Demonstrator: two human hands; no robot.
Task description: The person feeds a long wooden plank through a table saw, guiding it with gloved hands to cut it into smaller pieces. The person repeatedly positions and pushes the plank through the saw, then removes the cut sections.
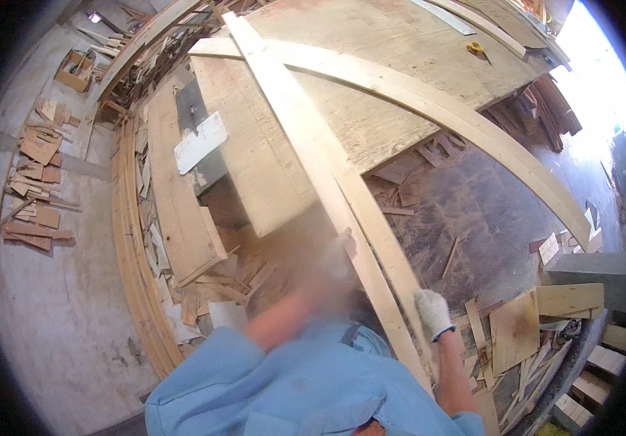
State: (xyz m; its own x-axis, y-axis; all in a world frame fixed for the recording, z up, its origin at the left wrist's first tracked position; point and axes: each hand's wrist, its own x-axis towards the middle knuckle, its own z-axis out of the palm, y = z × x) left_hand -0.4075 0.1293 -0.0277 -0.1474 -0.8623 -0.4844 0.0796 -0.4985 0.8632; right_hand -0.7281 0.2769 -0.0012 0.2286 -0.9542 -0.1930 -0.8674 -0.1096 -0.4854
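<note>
Two long pale boards [290, 123] lie lengthwise side by side over a plywood-topped bench [371, 138], extending toward my body. My right hand [435, 312], in a white knit glove, is closed on the right-hand board [375, 240] at its near part. My left hand [331, 265] is a hazy blur beside the left board's edge; its fingers cannot be made out. Another long board [458, 123] runs crosswise, curved in this view, from the upper left to the right. On the bench's left part lie a white piece [200, 142] and a dark panel [189, 109].
A yellow tape measure [476, 49] rests at the bench's far right. Offcuts [41, 171] and a cardboard box [73, 69] are on the left floor. More scrap panels [509, 327] are at lower right, by slatted wood stacks [596, 381]. Long timbers [128, 254] lie along the left.
</note>
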